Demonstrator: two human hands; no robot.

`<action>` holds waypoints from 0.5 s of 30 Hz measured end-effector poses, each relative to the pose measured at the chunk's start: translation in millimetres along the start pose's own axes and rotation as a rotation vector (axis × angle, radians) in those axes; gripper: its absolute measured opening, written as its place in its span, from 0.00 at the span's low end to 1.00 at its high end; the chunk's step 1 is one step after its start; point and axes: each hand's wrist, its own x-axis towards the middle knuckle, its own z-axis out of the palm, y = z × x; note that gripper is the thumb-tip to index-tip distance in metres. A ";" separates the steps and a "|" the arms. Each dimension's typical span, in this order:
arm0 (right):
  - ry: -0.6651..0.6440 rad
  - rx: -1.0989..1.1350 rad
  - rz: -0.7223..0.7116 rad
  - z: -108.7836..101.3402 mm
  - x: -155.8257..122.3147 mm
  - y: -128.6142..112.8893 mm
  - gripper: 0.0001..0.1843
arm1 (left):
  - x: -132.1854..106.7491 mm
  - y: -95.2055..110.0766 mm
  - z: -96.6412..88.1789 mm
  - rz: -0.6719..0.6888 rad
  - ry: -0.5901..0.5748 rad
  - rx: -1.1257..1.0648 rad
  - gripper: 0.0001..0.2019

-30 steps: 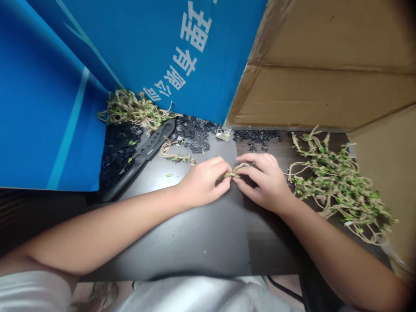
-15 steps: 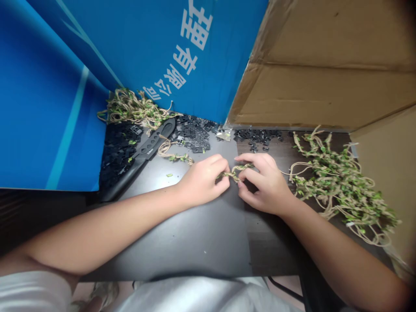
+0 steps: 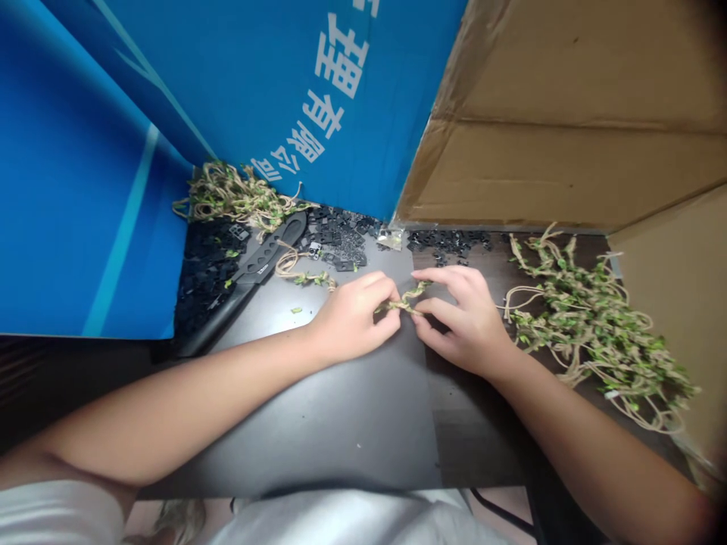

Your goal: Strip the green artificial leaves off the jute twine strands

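Note:
My left hand [image 3: 363,314] is closed in a pinch on a twine cord with small green leaves [image 3: 402,305]. Part of this leafy cord trails out behind that hand, ending in a loop of bare twine at the upper left. Just to the right, my right hand [image 3: 461,318] pinches the same cord between thumb and fingers, with its index finger held out over a raised bend of it. Both hands rest low over the grey mat [image 3: 341,409]. The cord's stretch inside the left fist is hidden.
A heap of leafy twine [image 3: 602,325] lies at right, another pile [image 3: 232,193] at back left. A black long-handled tool [image 3: 255,269] lies over black plastic bits [image 3: 341,238]. A blue printed panel [image 3: 255,91] and cardboard wall [image 3: 539,166] stand behind.
The right hand's fingers have shifted slightly, and the cord's bend between the hands now stands up toward its index finger. The left hand stays almost in place.

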 end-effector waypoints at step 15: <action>0.005 0.371 0.080 -4.4 5.1 -1.7 0.09 | 0.7 -1.4 1.4 -0.031 0.013 -0.016 0.02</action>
